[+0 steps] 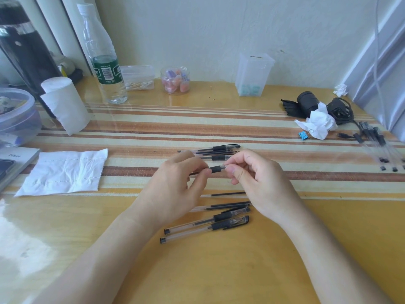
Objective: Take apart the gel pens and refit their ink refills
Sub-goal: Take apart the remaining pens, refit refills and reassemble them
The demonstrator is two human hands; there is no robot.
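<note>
From my remote station I am watching both hands working over the bench (pixel 219 270). The left hand (pixel 175 183), fingers curled, is pinching a gel pen (pixel 215 168) between thumb and forefinger at the left end of its black grip. The right hand (pixel 258 183), likewise curled, is pinching the pen's clear tip end between thumb and fingertips. The pen is hanging roughly level above the striped mat (pixel 153 128), bridging the two hands and touching nothing else. Most of its barrel is hiding behind the left hand, and the right fingertips are covering the tip, so I am unable to tell whether that section is seated or loose. A far cluster of pens (pixel 219 151) is lying just beyond the hands, partly masked by them. A loose refill (pixel 228 194) and a near bunch of pens (pixel 208 224) are lying just below, their right ends slipping behind the right hand. More pens (pixel 377 145) are running off the frame's right edge, blurred. A flat tissue (pixel 63 172) is lying well to the left.
</note>
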